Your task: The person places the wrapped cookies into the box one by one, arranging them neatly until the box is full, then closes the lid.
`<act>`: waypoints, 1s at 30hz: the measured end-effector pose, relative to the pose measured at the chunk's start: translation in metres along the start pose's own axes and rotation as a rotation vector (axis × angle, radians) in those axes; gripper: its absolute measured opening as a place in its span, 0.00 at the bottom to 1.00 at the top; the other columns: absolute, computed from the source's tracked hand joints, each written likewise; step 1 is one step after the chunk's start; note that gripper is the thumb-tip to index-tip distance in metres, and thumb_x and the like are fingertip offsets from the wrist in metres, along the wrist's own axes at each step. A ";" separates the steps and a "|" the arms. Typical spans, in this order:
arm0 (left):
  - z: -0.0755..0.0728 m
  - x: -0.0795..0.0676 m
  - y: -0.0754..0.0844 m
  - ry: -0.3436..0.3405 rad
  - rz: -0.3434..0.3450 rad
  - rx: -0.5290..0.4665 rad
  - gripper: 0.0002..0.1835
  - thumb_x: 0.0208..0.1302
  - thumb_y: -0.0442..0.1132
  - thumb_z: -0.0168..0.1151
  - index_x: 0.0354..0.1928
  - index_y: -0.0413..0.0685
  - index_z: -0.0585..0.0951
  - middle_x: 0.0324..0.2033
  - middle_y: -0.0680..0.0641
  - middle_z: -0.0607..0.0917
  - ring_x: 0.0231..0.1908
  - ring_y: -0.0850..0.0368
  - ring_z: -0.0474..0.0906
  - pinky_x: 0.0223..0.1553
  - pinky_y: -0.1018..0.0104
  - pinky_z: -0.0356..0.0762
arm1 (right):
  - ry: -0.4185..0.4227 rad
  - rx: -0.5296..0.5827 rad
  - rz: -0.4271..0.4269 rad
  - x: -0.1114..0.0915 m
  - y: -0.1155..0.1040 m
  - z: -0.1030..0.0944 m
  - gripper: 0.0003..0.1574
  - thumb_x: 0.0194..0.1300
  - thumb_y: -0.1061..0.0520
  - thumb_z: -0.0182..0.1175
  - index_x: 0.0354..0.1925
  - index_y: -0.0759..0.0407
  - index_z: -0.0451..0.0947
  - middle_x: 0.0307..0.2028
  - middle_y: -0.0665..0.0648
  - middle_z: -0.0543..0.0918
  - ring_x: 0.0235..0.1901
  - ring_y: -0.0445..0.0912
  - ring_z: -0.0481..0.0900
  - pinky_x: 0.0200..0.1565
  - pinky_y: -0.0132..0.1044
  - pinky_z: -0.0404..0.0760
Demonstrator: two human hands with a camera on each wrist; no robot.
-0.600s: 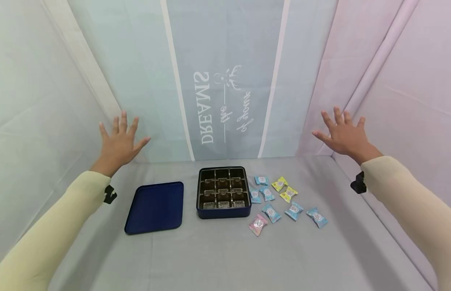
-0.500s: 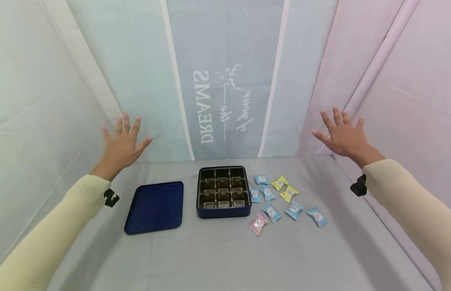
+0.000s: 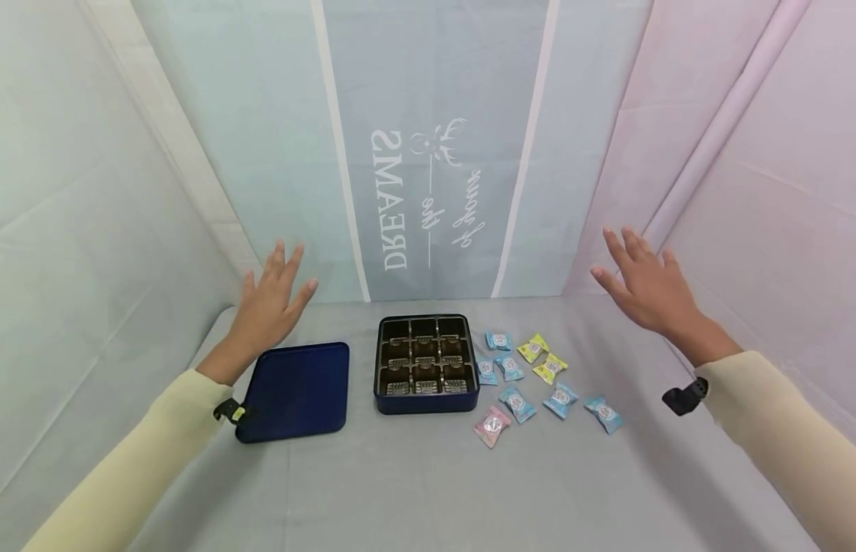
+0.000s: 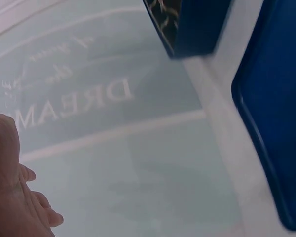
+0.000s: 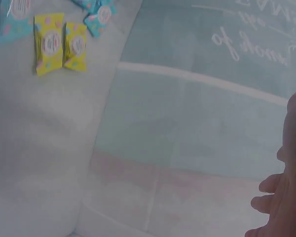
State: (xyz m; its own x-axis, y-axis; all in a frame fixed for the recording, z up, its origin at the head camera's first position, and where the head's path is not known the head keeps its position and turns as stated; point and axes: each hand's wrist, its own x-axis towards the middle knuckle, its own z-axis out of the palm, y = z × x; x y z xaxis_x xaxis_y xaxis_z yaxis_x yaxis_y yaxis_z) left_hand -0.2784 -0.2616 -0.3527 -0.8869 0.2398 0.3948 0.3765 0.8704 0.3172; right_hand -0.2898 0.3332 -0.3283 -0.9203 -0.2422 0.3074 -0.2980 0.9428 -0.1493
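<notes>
My left hand point(image 3: 264, 310) hovers with fingers spread beyond the dark blue square lid point(image 3: 300, 392), holding nothing. On the other side, my right hand point(image 3: 650, 291) is raised in the air, its fingers extended and its palm free. Between them a dark blue tin point(image 3: 426, 404) stands without its lid, showing an insert of several dark compartments. Wrapped candies lie to its right: several blue ones point(image 3: 517, 404), two yellow ones point(image 3: 551, 369) and a pink one point(image 3: 492, 426). The right wrist view also shows a yellow candy point(image 5: 49, 44); the lid point(image 4: 281, 108) fills the left wrist view's right side.
A grey cloth surface point(image 3: 400, 491) lies under everything. Behind it rises a blue-grey fabric wall point(image 3: 449, 77) with mirrored white lettering. Pale fabric walls close off the left point(image 3: 76, 230) and right point(image 3: 801, 230) sides.
My left hand has moved right and lower, nearer the lid. My right hand has dipped and tilted slightly. The tin, lid and candies stay where they were on the cloth.
</notes>
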 end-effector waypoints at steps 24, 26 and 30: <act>0.068 -0.043 0.039 -0.065 0.006 -0.208 0.37 0.81 0.58 0.41 0.83 0.60 0.42 0.80 0.47 0.36 0.79 0.40 0.39 0.72 0.28 0.32 | 0.074 0.093 -0.043 -0.084 -0.039 0.039 0.42 0.80 0.43 0.48 0.82 0.48 0.46 0.76 0.72 0.55 0.70 0.73 0.59 0.72 0.69 0.45; 0.073 -0.046 0.041 -0.080 0.005 -0.226 0.37 0.81 0.58 0.41 0.83 0.60 0.41 0.80 0.48 0.36 0.79 0.42 0.38 0.71 0.28 0.33 | 0.079 0.095 -0.041 -0.091 -0.040 0.043 0.41 0.80 0.44 0.49 0.82 0.48 0.47 0.76 0.72 0.56 0.68 0.74 0.61 0.71 0.70 0.49; 0.082 -0.050 0.041 -0.103 -0.005 -0.296 0.37 0.82 0.56 0.41 0.82 0.61 0.40 0.80 0.49 0.35 0.79 0.44 0.36 0.71 0.28 0.32 | 0.086 0.109 -0.027 -0.105 -0.042 0.050 0.41 0.80 0.45 0.50 0.82 0.48 0.49 0.75 0.72 0.58 0.64 0.77 0.65 0.63 0.74 0.59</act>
State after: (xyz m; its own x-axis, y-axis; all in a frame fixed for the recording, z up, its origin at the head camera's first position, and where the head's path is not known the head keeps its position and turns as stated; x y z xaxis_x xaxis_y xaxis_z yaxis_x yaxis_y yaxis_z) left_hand -0.2406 -0.2021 -0.4304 -0.9056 0.2918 0.3078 0.4205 0.7125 0.5618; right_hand -0.1937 0.3077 -0.4015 -0.8877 -0.2427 0.3913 -0.3529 0.9045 -0.2395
